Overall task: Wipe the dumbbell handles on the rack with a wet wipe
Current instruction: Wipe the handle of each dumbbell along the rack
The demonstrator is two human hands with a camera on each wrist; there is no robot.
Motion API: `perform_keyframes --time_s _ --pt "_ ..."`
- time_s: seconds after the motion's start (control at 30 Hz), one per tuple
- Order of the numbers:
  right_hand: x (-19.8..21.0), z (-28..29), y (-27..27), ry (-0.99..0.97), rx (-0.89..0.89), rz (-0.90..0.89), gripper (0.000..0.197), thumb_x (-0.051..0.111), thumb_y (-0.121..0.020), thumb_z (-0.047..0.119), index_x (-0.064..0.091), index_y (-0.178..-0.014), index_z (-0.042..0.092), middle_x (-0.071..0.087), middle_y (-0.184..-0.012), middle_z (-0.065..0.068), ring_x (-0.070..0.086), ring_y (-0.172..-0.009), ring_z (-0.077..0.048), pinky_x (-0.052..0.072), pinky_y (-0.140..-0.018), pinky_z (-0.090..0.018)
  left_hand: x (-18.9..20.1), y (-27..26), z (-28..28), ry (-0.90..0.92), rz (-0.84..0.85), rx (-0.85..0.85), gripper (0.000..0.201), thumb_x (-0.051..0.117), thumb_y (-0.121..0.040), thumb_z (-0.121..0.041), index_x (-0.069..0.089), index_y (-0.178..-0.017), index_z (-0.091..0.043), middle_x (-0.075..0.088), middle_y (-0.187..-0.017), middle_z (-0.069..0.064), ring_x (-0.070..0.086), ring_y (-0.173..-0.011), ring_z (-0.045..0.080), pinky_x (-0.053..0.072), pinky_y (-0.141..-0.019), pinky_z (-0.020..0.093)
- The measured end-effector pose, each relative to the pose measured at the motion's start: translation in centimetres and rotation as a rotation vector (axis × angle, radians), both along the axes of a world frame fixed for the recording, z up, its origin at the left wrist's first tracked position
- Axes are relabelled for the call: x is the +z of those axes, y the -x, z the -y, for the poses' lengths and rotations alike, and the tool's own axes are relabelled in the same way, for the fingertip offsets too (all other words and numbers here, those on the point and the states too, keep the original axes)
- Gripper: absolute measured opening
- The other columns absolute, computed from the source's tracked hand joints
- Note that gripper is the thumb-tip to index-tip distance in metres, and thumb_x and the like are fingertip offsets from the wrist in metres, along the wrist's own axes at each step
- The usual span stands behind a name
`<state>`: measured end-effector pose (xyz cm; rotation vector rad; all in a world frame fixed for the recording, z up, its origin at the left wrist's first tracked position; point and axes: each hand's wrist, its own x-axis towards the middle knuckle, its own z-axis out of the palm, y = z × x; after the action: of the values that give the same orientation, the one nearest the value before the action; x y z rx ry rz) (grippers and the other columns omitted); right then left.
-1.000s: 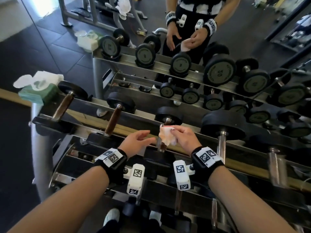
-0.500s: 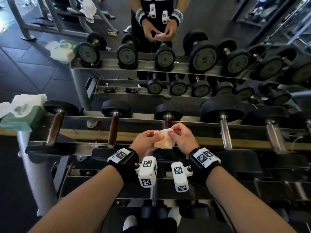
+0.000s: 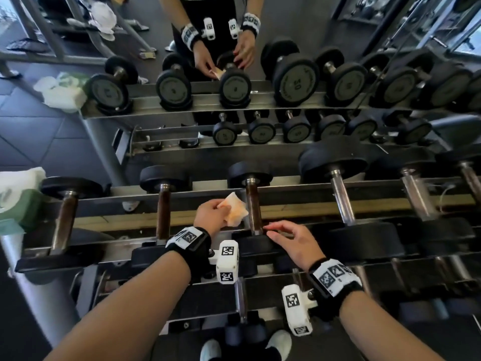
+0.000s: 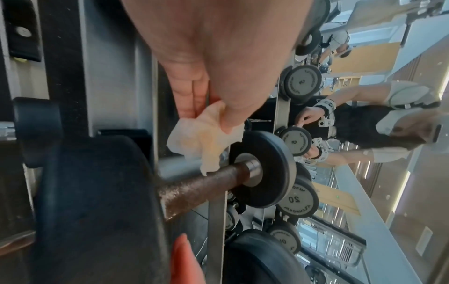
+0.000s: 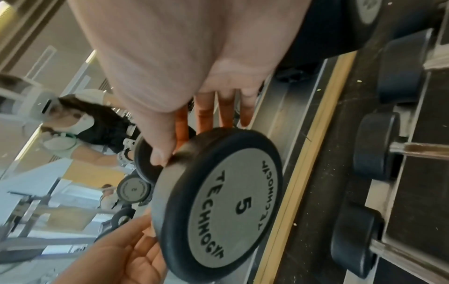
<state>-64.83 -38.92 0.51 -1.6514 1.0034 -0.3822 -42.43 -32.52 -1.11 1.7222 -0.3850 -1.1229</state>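
The wet wipe (image 3: 234,211) is a thin, crumpled white sheet with a pale orange stain, pinched between thumb and fingers of the left hand (image 3: 212,216). It hangs just to the left of a dumbbell handle (image 3: 252,208), a rusty brown, rough cylinder with a short shiny steel collar at its far end. In the left wrist view the lowest corner of the wipe (image 4: 206,140) seems to touch the top of this handle (image 4: 201,184), and the pitted, speckled rust shows clearly; the head view cannot settle that contact.

The right hand (image 3: 294,242) holds nothing. Its fingers are loosely spread and rest on the near black rubber head (image 3: 256,244) of the same dumbbell. The right wrist view shows what the other views hide: the round grey face plate of this head (image 5: 223,203) carries a large "5" and a brand name around it, and the thumb (image 5: 159,151) lies on its matte rubber rim.

The rack (image 3: 286,209) is made of grey steel rails with a yellow wooden strip between them. More dumbbells lie along it, those at the left with brown handles, those at the right with bright chrome ones. A green pack of wipes (image 3: 18,201) sits on the left end of the rack. A mirror behind the rack reflects the person and the weights
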Motion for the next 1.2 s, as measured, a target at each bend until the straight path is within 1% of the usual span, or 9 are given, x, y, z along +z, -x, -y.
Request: perform_keyframes --time_s 0.07,0.2,0.33,0.47,0.57,0.73,0.9,1.03,1.2 --pt "-0.1 0.3 0.5 -0.054 -0.020 0.045 0.016 0.073 -0.087 0.014 0.076 -0.099 0.023 0.075 -0.104 0.007 0.067 -0.103 -0.007 0.046 -0.090 -0.013 -0.1 0.1 1.6 0.019 0.011 -0.030 0.025 0.060 -0.094 -0.006 0.066 -0.118 -0.009 0.070 -0.093 0.004 0.069 -0.082 0.017 0.060 -0.065 0.028" --pt "-0.4 0.5 0.9 -0.118 -0.040 0.063 0.021 0.075 -0.085 0.008 0.076 -0.105 0.013 0.075 -0.107 -0.002 0.069 -0.102 -0.010 0.051 -0.092 -0.019 -0.6 0.0 3.3 0.023 0.017 -0.065 0.029 0.060 -0.094 -0.006 0.067 -0.121 -0.012 0.071 -0.100 0.008 0.070 -0.094 0.024 0.059 -0.083 0.039" --pt "-0.8 0.4 1.2 -0.150 -0.081 0.072 0.018 0.076 -0.085 0.010 0.076 -0.101 0.017 0.076 -0.101 0.001 0.070 -0.094 -0.004 0.050 -0.081 -0.013 -0.9 0.1 4.0 0.074 -0.073 -0.107 0.026 0.058 -0.095 -0.005 0.068 -0.116 -0.016 0.072 -0.107 0.009 0.070 -0.098 0.024 0.058 -0.085 0.038" --pt "-1.2 0.2 1.4 -0.151 -0.093 0.075 0.017 0.076 -0.085 0.014 0.075 -0.101 0.020 0.075 -0.101 0.002 0.070 -0.096 -0.005 0.050 -0.084 -0.015 -0.8 0.4 4.5 0.095 -0.189 -0.052 0.020 0.060 -0.094 -0.006 0.065 -0.110 -0.018 0.069 -0.111 0.013 0.068 -0.103 0.028 0.056 -0.091 0.044" --pt "-1.4 0.1 1.4 -0.158 -0.110 0.094 0.016 0.076 -0.085 0.014 0.075 -0.099 0.022 0.076 -0.098 0.004 0.070 -0.095 -0.005 0.050 -0.082 -0.016 -0.7 0.3 5.2 0.104 -0.249 0.008 0.024 0.057 -0.097 -0.010 0.065 -0.119 -0.007 0.069 -0.113 0.017 0.067 -0.105 0.030 0.054 -0.095 0.046" --pt "-1.5 -0.2 1.4 -0.176 -0.131 0.112 0.015 0.075 -0.086 0.014 0.075 -0.097 0.024 0.076 -0.094 0.007 0.070 -0.091 -0.002 0.050 -0.078 -0.013 -1.0 0.5 4.9 0.125 -0.142 -0.069 0.028 0.052 -0.100 -0.010 0.064 -0.124 -0.009 0.071 -0.109 0.009 0.069 -0.098 0.021 0.057 -0.075 0.029" --pt "-1.4 -0.5 1.4 -0.155 -0.131 0.119 0.015 0.073 -0.087 0.014 0.074 -0.100 0.021 0.075 -0.100 0.001 0.070 -0.099 -0.012 0.053 -0.091 -0.023 -1.6 0.8 4.2 0.144 -0.076 -0.150 0.027 0.055 -0.099 -0.012 0.066 -0.123 -0.012 0.072 -0.111 0.010 0.068 -0.105 0.025 0.054 -0.094 0.042" --pt "-1.3 -0.6 1.3 -0.161 -0.131 0.117 0.015 0.073 -0.087 0.015 0.074 -0.100 0.022 0.075 -0.099 0.002 0.070 -0.098 -0.011 0.054 -0.090 -0.024 -1.6 0.5 4.7 0.126 -0.099 -0.071 0.021 0.057 -0.097 -0.012 0.071 -0.113 -0.014 0.075 -0.098 0.005 0.073 -0.093 0.020 0.059 -0.084 0.040" --pt "-1.4 -0.7 1.5 -0.154 -0.127 0.120 0.014 0.073 -0.088 0.017 0.074 -0.098 0.026 0.075 -0.096 0.006 0.070 -0.096 -0.007 0.052 -0.083 -0.017 -1.6 0.6 4.4 0.113 0.007 -0.122 0.025 0.059 -0.096 -0.010 0.069 -0.118 -0.013 0.072 -0.109 0.007 0.069 -0.100 0.021 0.055 -0.092 0.040"
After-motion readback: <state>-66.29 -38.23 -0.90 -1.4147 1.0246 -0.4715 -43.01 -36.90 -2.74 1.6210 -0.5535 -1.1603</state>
